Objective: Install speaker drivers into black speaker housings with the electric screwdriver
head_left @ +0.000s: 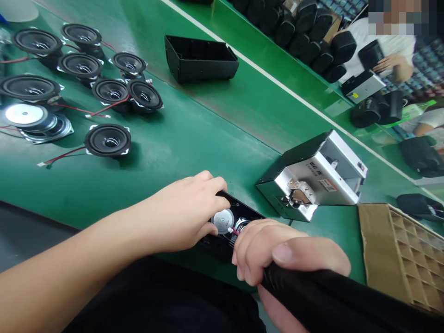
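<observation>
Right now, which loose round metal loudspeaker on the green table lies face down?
The silver-backed loudspeaker at the left edge: its round magnet faces up, whereas the others show black cones.

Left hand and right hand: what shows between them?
In the head view, a silver disc, a white connector and part of a black housing show between left hand and right hand.

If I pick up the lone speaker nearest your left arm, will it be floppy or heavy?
The speaker looks hard-edged, so probably stiff. It may feel heavy for its size if its back matches the flipped speaker's silvery one. Its thin red wire would likely dangle.
</observation>
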A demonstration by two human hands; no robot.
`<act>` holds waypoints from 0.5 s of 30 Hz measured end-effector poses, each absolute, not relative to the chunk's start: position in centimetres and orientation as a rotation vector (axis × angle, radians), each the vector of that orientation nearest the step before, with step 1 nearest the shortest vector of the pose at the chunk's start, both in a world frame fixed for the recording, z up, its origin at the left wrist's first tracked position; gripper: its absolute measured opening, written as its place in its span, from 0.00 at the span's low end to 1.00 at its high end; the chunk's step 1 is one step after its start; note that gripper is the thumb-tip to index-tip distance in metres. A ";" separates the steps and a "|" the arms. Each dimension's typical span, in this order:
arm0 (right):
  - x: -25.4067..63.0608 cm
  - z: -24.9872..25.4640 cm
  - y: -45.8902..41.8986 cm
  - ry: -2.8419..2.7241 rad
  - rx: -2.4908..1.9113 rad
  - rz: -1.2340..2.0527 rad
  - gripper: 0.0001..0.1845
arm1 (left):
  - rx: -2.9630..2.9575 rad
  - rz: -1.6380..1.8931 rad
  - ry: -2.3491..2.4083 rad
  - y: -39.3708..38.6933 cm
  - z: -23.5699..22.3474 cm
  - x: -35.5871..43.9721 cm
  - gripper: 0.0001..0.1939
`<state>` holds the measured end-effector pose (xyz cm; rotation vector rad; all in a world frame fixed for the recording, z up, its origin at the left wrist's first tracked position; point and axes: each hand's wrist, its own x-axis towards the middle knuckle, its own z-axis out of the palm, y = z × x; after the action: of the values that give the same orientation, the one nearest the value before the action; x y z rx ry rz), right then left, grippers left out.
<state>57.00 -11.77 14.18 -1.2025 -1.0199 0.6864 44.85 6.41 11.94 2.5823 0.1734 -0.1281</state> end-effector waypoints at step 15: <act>55.7 11.7 -12.7 -1.057 -1.233 0.507 0.08 | 2.550 -0.074 0.230 6.1 12.1 44.3 0.17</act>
<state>55.70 -12.73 11.67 -1.2334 -1.0567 0.5069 44.25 6.14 12.14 2.5500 0.2301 -0.0744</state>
